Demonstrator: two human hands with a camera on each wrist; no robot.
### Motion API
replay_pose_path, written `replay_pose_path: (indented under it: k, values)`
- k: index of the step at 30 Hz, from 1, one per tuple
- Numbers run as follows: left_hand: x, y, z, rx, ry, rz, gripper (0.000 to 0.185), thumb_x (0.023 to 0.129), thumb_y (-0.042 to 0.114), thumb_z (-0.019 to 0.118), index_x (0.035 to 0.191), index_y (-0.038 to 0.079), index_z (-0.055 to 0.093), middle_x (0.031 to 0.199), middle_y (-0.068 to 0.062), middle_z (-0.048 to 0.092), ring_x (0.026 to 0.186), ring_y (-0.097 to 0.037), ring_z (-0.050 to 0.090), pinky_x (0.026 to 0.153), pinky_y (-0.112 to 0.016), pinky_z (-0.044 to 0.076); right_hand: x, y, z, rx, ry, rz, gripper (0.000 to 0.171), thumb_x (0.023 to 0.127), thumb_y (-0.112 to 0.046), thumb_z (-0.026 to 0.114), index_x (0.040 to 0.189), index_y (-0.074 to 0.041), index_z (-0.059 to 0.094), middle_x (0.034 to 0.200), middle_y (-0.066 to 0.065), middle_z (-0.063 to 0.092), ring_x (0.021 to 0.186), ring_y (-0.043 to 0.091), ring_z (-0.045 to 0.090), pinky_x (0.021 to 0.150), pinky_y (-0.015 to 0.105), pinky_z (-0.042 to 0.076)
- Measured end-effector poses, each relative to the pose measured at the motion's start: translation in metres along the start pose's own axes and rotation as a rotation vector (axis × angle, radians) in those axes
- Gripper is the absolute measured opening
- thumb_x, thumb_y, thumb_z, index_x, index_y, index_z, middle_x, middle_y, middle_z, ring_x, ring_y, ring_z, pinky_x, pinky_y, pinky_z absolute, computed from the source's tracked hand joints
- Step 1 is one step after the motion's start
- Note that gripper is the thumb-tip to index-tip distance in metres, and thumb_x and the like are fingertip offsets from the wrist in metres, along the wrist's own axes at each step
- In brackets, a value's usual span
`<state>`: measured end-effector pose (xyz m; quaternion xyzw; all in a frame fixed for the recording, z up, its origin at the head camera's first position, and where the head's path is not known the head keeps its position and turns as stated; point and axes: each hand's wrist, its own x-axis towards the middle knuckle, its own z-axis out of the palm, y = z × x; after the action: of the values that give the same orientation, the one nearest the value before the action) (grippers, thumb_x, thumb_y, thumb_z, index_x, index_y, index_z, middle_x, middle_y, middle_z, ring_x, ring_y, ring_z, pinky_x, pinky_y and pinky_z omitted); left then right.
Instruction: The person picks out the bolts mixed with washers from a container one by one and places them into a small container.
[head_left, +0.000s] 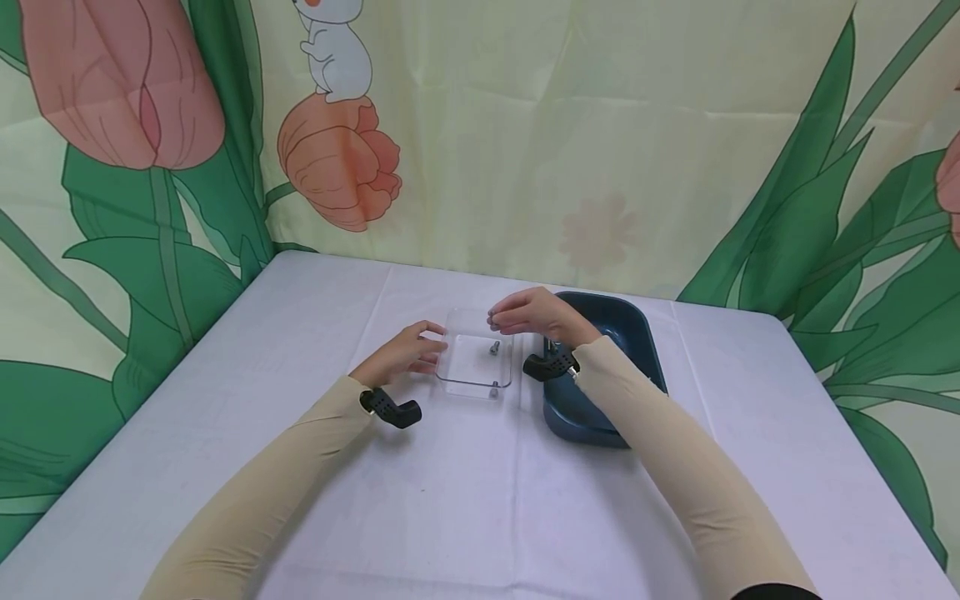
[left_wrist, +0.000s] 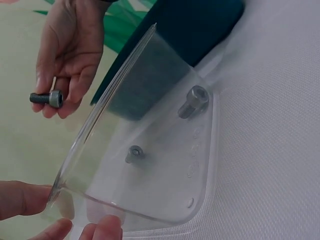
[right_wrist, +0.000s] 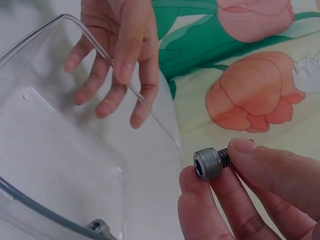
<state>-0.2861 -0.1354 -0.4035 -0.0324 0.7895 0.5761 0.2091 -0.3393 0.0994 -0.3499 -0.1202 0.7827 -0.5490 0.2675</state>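
A clear plastic box (head_left: 474,384) stands on the white-covered table. My left hand (head_left: 414,350) holds its left side, thumb at the rim and fingers along the outer wall. Above the box's right far part, my right hand (head_left: 542,313) pinches a socket head bolt (right_wrist: 209,164) by its threaded end between thumb and fingers. The bolt's knurled head with its hex hole faces out. Two more bolts lie in the box: one bolt (left_wrist: 193,101) close to a wall and another bolt (left_wrist: 134,154) farther across the floor.
Right of the box stands a dark blue tray (head_left: 576,423), partly hidden under my right wrist and forearm. The white tablecloth (head_left: 420,508) spreads around both containers. A curtain (head_left: 480,167) with printed tulips hangs behind the table. Each wrist wears a black camera (head_left: 393,410).
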Motion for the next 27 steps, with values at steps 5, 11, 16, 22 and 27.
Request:
replay_pose_path:
  k: [5, 11, 16, 22, 27]
  values:
    - [-0.001, 0.0, 0.0, -0.001, 0.0, -0.002, 0.045, 0.095, 0.019, 0.052, 0.137, 0.007, 0.038, 0.133, -0.02, 0.045, 0.112, -0.029, 0.055, 0.084, -0.028, 0.054, 0.006, 0.0, 0.008, -0.036, -0.002, 0.014, 0.029, 0.089, -0.009, 0.062, 0.115, 0.005, 0.062, 0.109, 0.013, 0.067, 0.104, 0.027, 0.064, 0.096, 0.038, 0.05]
    - [-0.001, -0.001, 0.0, 0.0, -0.003, 0.0, 0.044, 0.096, 0.019, 0.052, 0.136, 0.007, 0.038, 0.132, -0.019, 0.044, 0.111, -0.028, 0.055, 0.085, -0.029, 0.054, 0.016, -0.002, 0.016, -0.072, 0.036, 0.042, 0.027, 0.087, -0.011, 0.066, 0.111, 0.002, 0.065, 0.106, 0.012, 0.068, 0.107, 0.03, 0.063, 0.092, 0.034, 0.052]
    - [0.0, -0.001, 0.001, -0.004, 0.005, -0.004, 0.044, 0.095, 0.018, 0.053, 0.136, 0.007, 0.039, 0.129, -0.018, 0.045, 0.108, -0.027, 0.055, 0.084, -0.029, 0.054, 0.019, -0.004, 0.02, -0.09, 0.061, 0.055, 0.03, 0.086, -0.01, 0.067, 0.112, 0.004, 0.064, 0.105, 0.014, 0.068, 0.107, 0.032, 0.062, 0.092, 0.035, 0.053]
    - [0.002, -0.002, 0.001, -0.016, 0.013, -0.015, 0.043, 0.095, 0.018, 0.053, 0.135, 0.008, 0.04, 0.129, -0.018, 0.045, 0.106, -0.025, 0.055, 0.081, -0.027, 0.055, 0.022, -0.005, 0.023, -0.16, 0.08, 0.061, 0.03, 0.088, -0.012, 0.065, 0.113, 0.004, 0.064, 0.107, 0.015, 0.068, 0.104, 0.03, 0.064, 0.092, 0.037, 0.053]
    - [0.001, -0.002, 0.001, -0.013, 0.008, -0.006, 0.043, 0.095, 0.018, 0.052, 0.135, 0.007, 0.039, 0.13, -0.018, 0.045, 0.106, -0.026, 0.055, 0.081, -0.027, 0.054, 0.024, -0.002, 0.021, -0.182, 0.074, 0.061, 0.029, 0.089, -0.013, 0.064, 0.113, 0.003, 0.064, 0.111, 0.016, 0.067, 0.104, 0.028, 0.064, 0.092, 0.037, 0.053]
